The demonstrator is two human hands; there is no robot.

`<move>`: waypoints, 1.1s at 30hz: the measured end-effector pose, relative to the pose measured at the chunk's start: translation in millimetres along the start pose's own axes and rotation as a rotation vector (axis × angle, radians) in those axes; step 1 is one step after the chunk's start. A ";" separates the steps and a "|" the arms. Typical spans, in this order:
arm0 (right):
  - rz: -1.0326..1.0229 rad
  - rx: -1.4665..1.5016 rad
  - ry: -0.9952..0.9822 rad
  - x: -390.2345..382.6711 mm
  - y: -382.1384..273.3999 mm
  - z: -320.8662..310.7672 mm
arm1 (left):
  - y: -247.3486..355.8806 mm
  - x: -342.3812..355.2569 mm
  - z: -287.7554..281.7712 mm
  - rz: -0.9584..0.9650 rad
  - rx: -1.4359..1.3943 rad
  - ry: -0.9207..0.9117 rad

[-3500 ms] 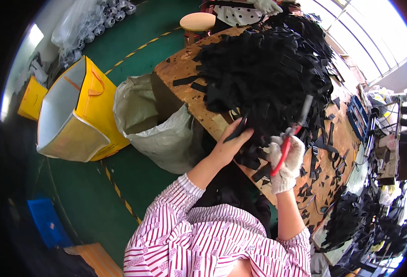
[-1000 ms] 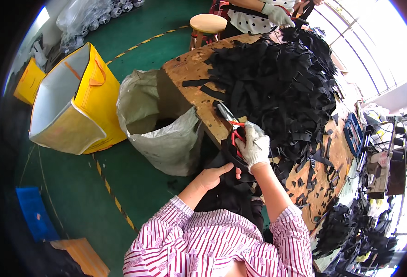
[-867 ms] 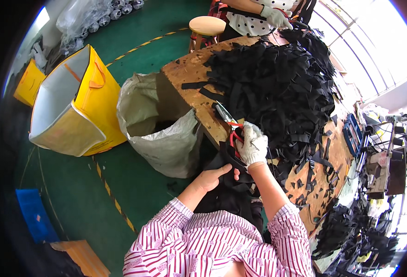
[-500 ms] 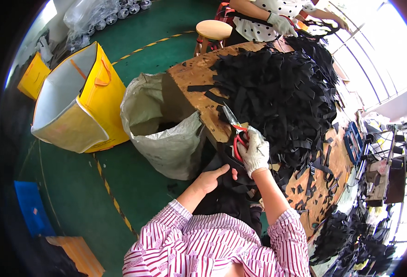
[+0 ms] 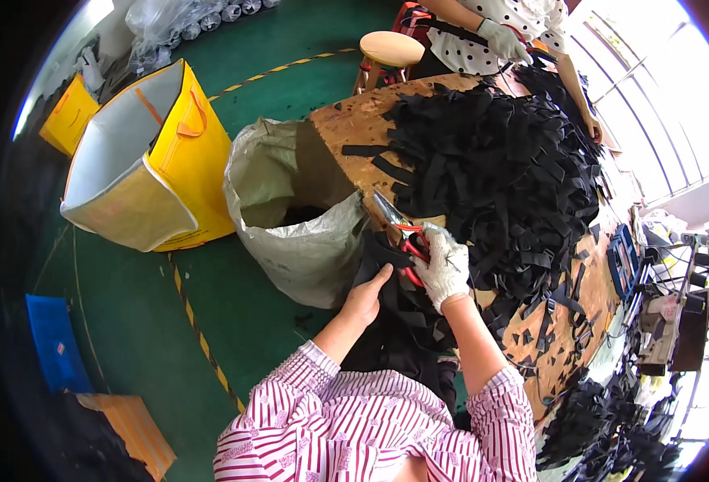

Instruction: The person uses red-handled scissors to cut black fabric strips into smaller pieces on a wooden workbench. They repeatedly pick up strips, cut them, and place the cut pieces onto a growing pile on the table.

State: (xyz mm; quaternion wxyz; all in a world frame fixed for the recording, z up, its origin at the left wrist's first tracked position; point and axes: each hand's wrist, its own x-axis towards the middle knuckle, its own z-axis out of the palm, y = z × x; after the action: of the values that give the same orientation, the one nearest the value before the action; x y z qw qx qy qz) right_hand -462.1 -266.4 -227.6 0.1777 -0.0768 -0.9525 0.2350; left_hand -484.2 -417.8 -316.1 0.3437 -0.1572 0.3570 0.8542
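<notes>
My right hand point(image 5: 444, 269), in a white knit glove, is closed around the red-handled scissors point(image 5: 390, 210), whose metal blades point up and left over the table edge. My bare left hand point(image 5: 362, 300) pinches a black fabric strip point(image 5: 380, 252) between thumb and fingers, just below and left of the scissors. Part of that strip hangs down. Beyond my right hand lies a big heap of black strips point(image 5: 491, 177) on the wooden table point(image 5: 346, 128). More black cloth point(image 5: 386, 353) hangs in front of my body.
Left of the table corner stands an open grey-white woven sack point(image 5: 290, 261), then a large yellow bag point(image 5: 198, 161). Across the table a co-worker's gloved hand point(image 5: 505, 42) holds red-handled scissors. A round stool point(image 5: 391, 50) stands behind. A blue tray point(image 5: 623, 261) lies at right.
My left hand has turned and lifted the black strip beside the scissors. The scissors have tilted slightly left. The co-worker's bare hand has dropped toward the heap. The whole view has shifted slightly.
</notes>
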 end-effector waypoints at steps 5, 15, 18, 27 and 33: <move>0.136 0.128 -0.092 -4.1 4.2 -5.0 | 3.8 -6.2 13.7 0.227 0.129 -0.064; 0.481 0.869 -0.173 -8.2 11.5 -15.9 | 17.8 14.8 55.7 -0.161 -0.140 -0.306; 0.510 1.093 -0.136 -16.6 19.2 -16.0 | 10.3 19.4 60.6 -0.161 -0.088 -0.374; 0.412 0.693 0.035 -48.8 32.5 17.7 | 1.6 8.1 67.5 0.052 0.058 -0.067; 0.410 0.688 0.151 -54.4 31.2 21.0 | -1.8 43.9 29.8 0.639 0.674 0.008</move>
State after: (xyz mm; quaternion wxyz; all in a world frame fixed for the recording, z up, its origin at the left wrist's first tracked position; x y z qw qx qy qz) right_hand -417.6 -260.3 -276.2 0.2118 -0.2184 -0.7677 0.5640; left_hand -515.0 -374.7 -318.8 0.0940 0.0781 0.6466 0.7530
